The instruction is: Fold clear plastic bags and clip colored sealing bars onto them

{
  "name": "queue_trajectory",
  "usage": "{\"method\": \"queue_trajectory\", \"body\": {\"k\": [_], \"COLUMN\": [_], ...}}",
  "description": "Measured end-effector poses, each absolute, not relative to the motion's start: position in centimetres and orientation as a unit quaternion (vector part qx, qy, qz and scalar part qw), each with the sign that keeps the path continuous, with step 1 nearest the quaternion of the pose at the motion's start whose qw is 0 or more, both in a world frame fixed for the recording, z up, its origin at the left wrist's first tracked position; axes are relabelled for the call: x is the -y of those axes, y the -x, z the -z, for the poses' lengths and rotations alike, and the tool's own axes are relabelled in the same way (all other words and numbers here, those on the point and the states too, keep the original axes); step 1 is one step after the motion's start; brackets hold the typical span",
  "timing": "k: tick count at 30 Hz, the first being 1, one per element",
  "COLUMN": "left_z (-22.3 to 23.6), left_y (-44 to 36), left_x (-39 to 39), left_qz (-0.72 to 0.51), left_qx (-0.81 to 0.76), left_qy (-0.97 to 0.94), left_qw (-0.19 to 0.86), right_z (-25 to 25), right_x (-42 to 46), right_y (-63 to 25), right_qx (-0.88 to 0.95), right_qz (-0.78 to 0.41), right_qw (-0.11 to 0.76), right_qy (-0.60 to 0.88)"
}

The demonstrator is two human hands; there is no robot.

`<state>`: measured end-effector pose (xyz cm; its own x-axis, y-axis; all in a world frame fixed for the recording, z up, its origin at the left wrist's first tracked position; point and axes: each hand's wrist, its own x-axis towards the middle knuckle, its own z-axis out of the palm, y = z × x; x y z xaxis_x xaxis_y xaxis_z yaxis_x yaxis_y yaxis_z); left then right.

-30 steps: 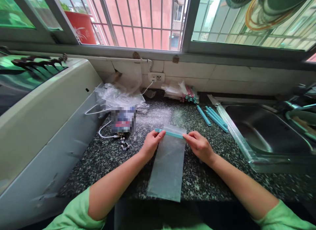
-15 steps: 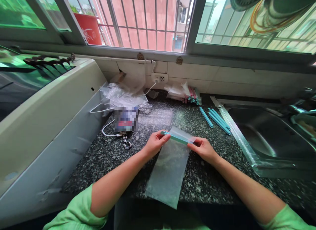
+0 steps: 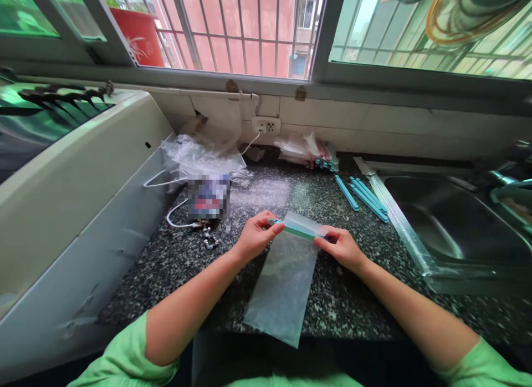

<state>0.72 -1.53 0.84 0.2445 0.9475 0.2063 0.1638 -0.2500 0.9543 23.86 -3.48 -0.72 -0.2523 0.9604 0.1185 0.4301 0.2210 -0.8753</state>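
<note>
clear bag (image 3: 282,281), teal strip (image 3: 296,230) between both hands

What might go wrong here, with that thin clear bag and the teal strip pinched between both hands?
1. The clear plastic bag hangs past the counter edge; if a grip slips, it may slide off.
2. The teal sealing strip is held only at its ends by the left hand and right hand, so it could sit crooked or pop off the bag's top.
3. The loose teal strips lie beside the sink and could get knocked in.
</note>
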Motion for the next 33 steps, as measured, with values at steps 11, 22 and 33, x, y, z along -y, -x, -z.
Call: {"method": "queue_trajectory", "body": {"k": [11, 22, 33], "left_z": [-0.5, 0.1, 0.0], "left_y": [-0.8, -0.8, -1.4], "left_x": [1.5, 1.7, 2.0], "left_qz": [-0.457, -0.219, -0.331], "left_qx": [-0.430, -0.398, -0.378], "left_qy": [-0.637, -0.671, -0.649], "left_qw": [0.447, 0.586, 0.571], "right_z": [0.7, 0.3, -0.5], "right_x": [3.5, 3.2, 3.4], "right_y": [-23.8, -24.5, -24.7], "right_qx": [0.693, 0.644, 0.692], "right_qz": [-0.371, -0.359, -0.302], "right_qw": [0.347, 0.442, 0.436], "right_qy": [0.512, 0.511, 0.491]}}
